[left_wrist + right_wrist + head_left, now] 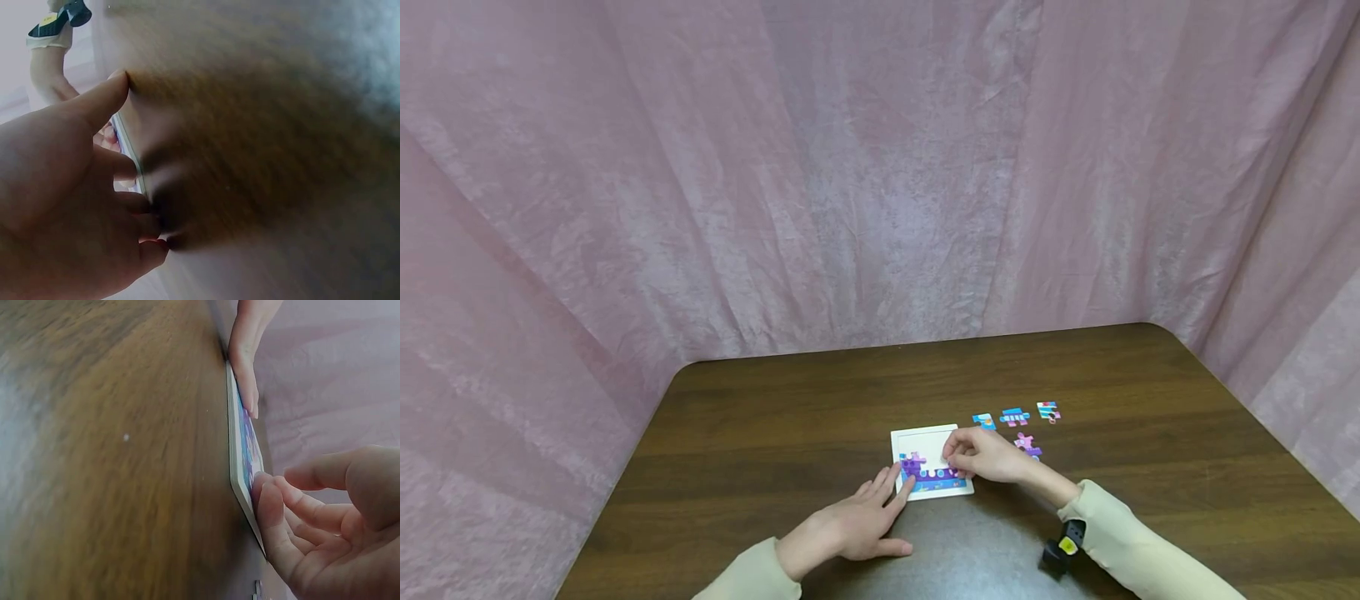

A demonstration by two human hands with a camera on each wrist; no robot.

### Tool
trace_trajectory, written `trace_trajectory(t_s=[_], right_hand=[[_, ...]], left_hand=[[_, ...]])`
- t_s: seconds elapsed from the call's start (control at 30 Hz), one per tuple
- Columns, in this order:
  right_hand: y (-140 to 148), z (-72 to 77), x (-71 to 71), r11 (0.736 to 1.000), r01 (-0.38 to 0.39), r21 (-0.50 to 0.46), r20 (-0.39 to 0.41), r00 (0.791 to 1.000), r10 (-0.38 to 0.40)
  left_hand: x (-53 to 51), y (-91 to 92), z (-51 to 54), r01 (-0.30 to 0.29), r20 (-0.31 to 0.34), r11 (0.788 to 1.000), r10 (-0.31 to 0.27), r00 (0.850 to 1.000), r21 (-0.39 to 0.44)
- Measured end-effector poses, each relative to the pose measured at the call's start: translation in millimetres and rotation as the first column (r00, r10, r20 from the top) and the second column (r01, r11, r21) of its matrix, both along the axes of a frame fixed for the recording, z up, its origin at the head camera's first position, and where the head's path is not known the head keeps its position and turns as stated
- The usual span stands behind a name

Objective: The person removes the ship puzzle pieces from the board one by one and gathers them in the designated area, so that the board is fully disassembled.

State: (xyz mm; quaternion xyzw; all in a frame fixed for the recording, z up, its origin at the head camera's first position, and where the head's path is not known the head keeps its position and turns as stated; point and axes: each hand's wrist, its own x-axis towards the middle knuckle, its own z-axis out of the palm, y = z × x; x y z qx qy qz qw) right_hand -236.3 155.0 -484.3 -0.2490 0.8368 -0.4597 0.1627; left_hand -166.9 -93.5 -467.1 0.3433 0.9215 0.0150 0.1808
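Observation:
A small jigsaw puzzle in a white tray (pixel 928 430) lies on the table. Purple and blue pieces (pixel 934 483) fill its lower part and left side, while its upper part shows bare white. My left hand (pixel 867 518) rests at the tray's lower left, fingers extended, fingertips on its edge and thumb out over the table. My right hand (pixel 988 454) is at the tray's right side with bent fingers. In the right wrist view, fingertips (pixel 270 509) touch the puzzle by its right edge. I see no piece between the thumb and fingers.
Loose jigsaw pieces lie right of the tray: one with an orange spot (pixel 983 421), a blue one (pixel 1015 417), a striped one (pixel 1048 410) and a pink-purple one (pixel 1027 445) beside my right hand. A pink curtain (pixel 895 208) hangs behind the brown table (pixel 760 425).

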Motion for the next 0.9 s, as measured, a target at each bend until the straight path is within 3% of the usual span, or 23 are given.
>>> trace_trajectory(t_s=[0.2,0.9], right_hand=[[-7.0,-0.7,-1.9,0.999,-0.009,0.043,-0.06,0.998,0.012],[-32.9,-4.2,-4.0,0.994,0.055,0.09,-0.127,0.991,-0.043]], left_hand=[[-0.5,1.4,-0.4,0.005,-0.007,1.0,-0.005,1.0,-0.007],[-0.8,3.4,-0.3,-0.004,-0.015,0.999,0.003,1.0,-0.044]])
